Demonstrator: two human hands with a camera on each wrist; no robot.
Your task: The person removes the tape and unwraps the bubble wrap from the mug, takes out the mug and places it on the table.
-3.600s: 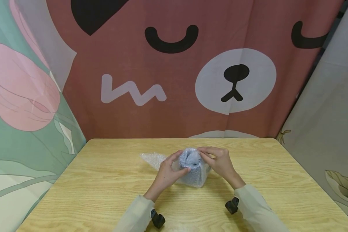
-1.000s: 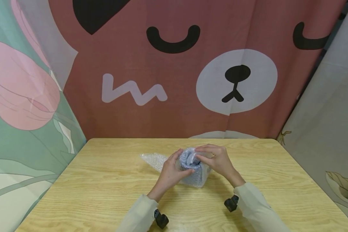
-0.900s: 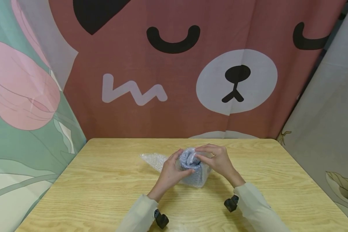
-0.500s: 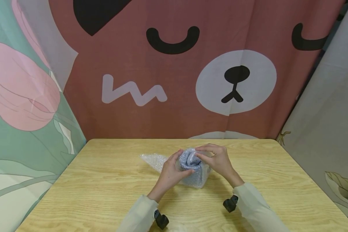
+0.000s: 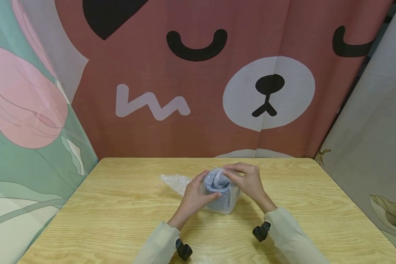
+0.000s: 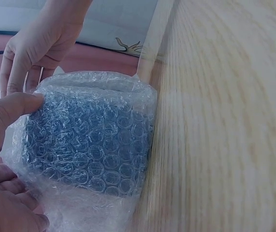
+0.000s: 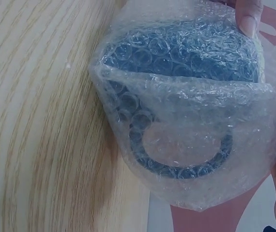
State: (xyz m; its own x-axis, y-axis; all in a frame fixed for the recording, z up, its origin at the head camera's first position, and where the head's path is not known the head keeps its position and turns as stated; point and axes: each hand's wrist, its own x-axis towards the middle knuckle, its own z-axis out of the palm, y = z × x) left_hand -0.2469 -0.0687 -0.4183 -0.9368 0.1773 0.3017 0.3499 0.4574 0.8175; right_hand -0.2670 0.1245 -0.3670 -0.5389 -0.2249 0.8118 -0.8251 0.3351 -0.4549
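A blue mug (image 6: 94,140) stands on the table, wrapped in clear bubble wrap (image 7: 191,104). Its handle (image 7: 182,172) shows through the plastic in the right wrist view. My left hand (image 5: 194,197) holds the wrapped mug from the left side, thumb on the near face and fingers behind. At the far right of the mouth, my right hand (image 5: 249,180) pinches the wrap between thumb and fingers. Folded wrap fills part of the mug's opening. Inside the mug, the bottom is hidden.
A loose, pointed tail of bubble wrap (image 5: 174,181) lies on the wooden table (image 5: 125,220) to the left of the mug. A printed curtain (image 5: 198,135) hangs behind the table, with more cloth at both sides.
Wrap at the mug's mouth is now folded further inward than several seconds ago. My right hand has shifted slightly around the rim; my left hand keeps nearly the same hold.
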